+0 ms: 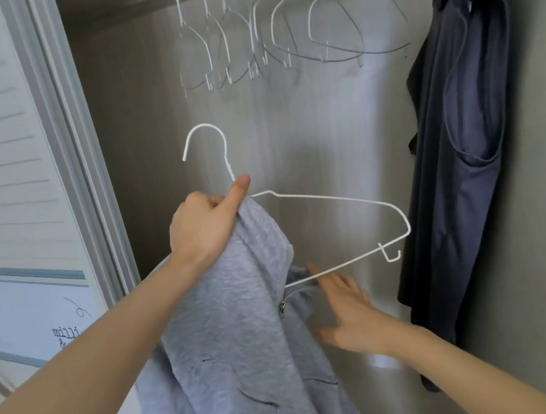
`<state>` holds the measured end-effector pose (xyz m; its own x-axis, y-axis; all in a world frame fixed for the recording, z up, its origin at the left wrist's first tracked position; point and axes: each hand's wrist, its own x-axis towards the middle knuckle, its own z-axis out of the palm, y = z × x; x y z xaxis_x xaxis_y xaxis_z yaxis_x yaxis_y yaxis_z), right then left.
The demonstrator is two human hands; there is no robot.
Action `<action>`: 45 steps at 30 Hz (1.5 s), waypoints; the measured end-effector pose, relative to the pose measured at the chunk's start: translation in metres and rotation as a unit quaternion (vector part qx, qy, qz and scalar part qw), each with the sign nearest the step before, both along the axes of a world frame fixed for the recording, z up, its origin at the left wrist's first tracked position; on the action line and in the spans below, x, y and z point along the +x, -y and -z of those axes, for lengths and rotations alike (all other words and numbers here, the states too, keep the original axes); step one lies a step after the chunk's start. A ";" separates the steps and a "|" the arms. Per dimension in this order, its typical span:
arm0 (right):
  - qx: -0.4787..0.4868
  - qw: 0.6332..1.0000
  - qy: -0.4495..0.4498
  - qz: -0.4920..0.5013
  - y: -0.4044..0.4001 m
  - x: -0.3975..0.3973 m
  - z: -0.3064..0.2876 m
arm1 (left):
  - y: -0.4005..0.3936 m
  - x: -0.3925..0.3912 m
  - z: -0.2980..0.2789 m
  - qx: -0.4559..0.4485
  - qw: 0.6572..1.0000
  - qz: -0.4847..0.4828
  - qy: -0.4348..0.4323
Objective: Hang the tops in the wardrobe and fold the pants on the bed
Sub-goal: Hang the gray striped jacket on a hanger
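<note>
Currently a soft grey zip-up top (pixel 232 332) is being hung: left hand (pixel 203 225) pinches it against a white wire hanger (pixel 332 199); right hand (pixel 350 314), fingers (pixel 317 272) spread, is below the hanger. Next, the free shoulder needs threading on.

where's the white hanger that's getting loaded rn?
Head view, centre: the white hanger is in the left hand, pinched at its neck with the grey hoodie, below the empty hangers and left of the dark top.
</note>
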<state>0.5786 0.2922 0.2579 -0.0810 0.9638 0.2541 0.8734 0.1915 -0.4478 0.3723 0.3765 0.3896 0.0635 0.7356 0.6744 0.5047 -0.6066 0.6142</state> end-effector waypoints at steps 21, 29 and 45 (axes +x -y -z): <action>0.304 0.939 0.158 0.013 0.015 0.044 -0.056 | -0.021 -0.088 0.039 0.227 0.922 -0.202 -0.238; 0.325 0.940 -0.026 -0.096 -0.004 -0.033 -0.115 | 0.004 -0.019 0.032 0.200 0.954 -0.105 -0.200; 0.407 0.876 -0.257 0.037 0.002 0.018 -0.150 | -0.021 -0.057 -0.022 0.125 0.985 0.005 -0.121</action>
